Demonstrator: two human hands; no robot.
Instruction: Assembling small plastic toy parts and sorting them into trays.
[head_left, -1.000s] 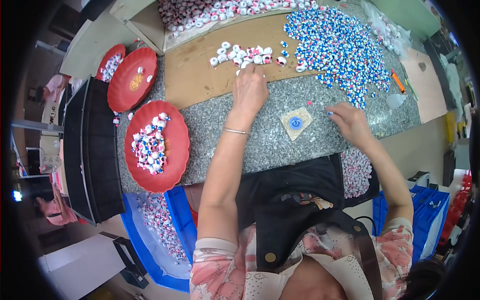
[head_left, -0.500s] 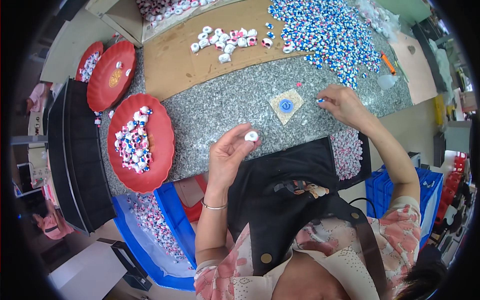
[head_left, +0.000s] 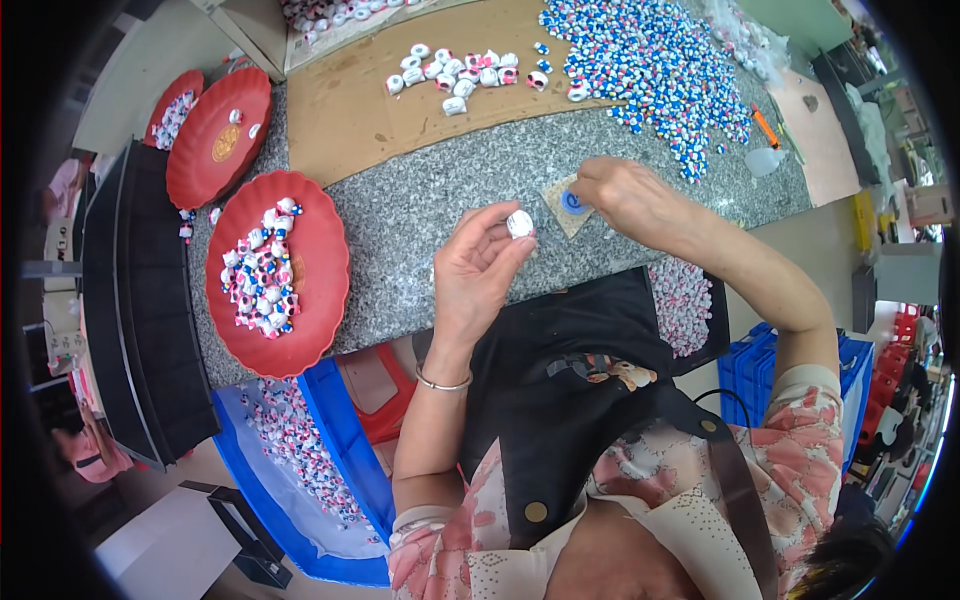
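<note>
My left hand (head_left: pixel 478 268) pinches a small white toy head (head_left: pixel 520 224) between thumb and fingertips, held up over the counter's front edge. To its right, my right hand (head_left: pixel 632 203) is closed in a pinch with its fingertips at a round blue cap (head_left: pixel 574 202). The small blue-and-white piece seen in those fingers half a second ago is hidden behind them now. Under the cap lies a tan square pad (head_left: pixel 560 215), partly covered by the hand.
A brown cardboard sheet (head_left: pixel 370 130) bears several white toy heads (head_left: pixel 455 104). Far right lies a heap of blue-and-white pieces (head_left: pixel 650 70). Red scalloped trays (head_left: pixel 325 240) stand on the left, the nearest holding assembled toys. Below is a blue crate (head_left: pixel 345 430); a black bin (head_left: pixel 700 350) holds pinkish-white pieces.
My right hand has moved left with the small blue-and-white piece, to the blue cap. My left hand has risen slightly to the right and turned the white toy head.
</note>
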